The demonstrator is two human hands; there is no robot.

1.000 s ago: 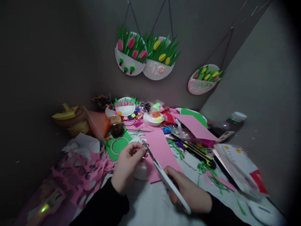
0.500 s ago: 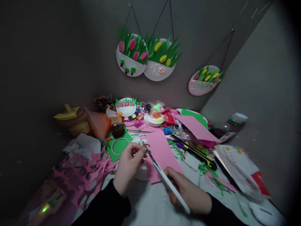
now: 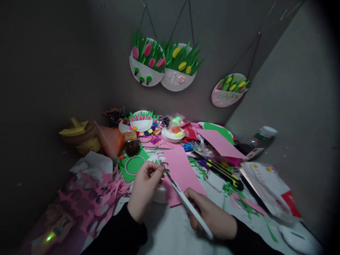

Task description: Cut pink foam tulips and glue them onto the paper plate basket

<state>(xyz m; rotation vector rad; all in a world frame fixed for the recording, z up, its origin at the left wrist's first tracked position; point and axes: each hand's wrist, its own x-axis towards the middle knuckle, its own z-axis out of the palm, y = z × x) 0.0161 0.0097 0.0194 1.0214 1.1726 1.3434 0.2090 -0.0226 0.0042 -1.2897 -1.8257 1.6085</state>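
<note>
My right hand (image 3: pixel 209 214) is wrapped round the white handles of a pair of scissors (image 3: pixel 186 200), whose blades point up and left to the fingertips of my left hand. My left hand (image 3: pixel 146 184) is pinched closed just left of the blade tips; whatever lies between its fingers is too small to make out. Beneath the scissors lies a pink sheet (image 3: pixel 182 170) with cut-out notches along its left edge. Part of a white round plate (image 3: pixel 160 196) shows under my left hand, beside the sheet.
Pink scraps (image 3: pixel 85 194) with holes cover the left side. A white ring (image 3: pixel 135 165) lies on green paper. Black-and-yellow cutters (image 3: pixel 223 171), packets (image 3: pixel 271 187) and a capped bottle (image 3: pixel 262 136) are on the right. Decorated plates (image 3: pixel 177 79) hang on the wall.
The whole view has shifted slightly, so everything appears a little further left. Both hands and the scissors keep nearly the same pose.
</note>
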